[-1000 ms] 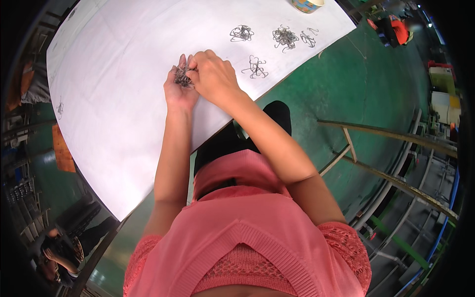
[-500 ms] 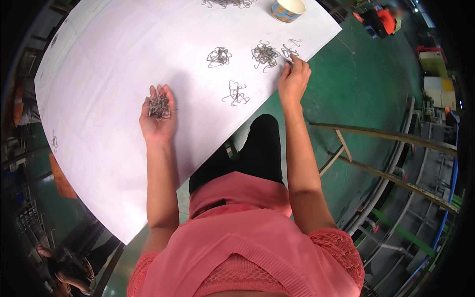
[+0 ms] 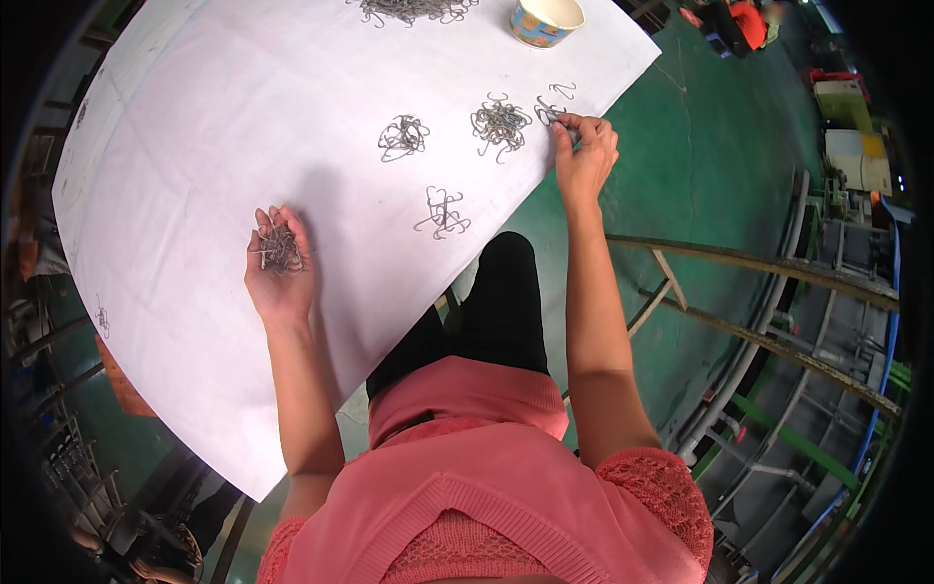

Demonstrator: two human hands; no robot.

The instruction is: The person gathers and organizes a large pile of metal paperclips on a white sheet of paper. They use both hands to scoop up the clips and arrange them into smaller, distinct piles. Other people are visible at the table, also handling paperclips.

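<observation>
My left hand (image 3: 280, 277) is palm up over the white tabletop (image 3: 233, 127), its fingers curled around a tangled clump of S-shaped wire hooks (image 3: 280, 249). At the table's right edge, my right hand (image 3: 586, 156) pinches with thumb and forefinger at a small group of the same hooks (image 3: 547, 108); its fingertips partly hide them. Just left of that hand lies a dense pile of hooks (image 3: 501, 125). A looser pile (image 3: 403, 138) sits farther left, and a sparse one (image 3: 444, 213) lies nearer to me.
A large heap of hooks (image 3: 413, 8) lies at the far side, beside a patterned paper tub (image 3: 547, 21). Wooden rails (image 3: 749, 258) stand on the green floor to the right. Another person (image 3: 744, 24) is at the far right; part of someone else shows at lower left.
The view has shifted, so the table sits slightly lower and to the left. My left hand still cradles its clump of hooks. My right fingers have drawn together at the small group.
</observation>
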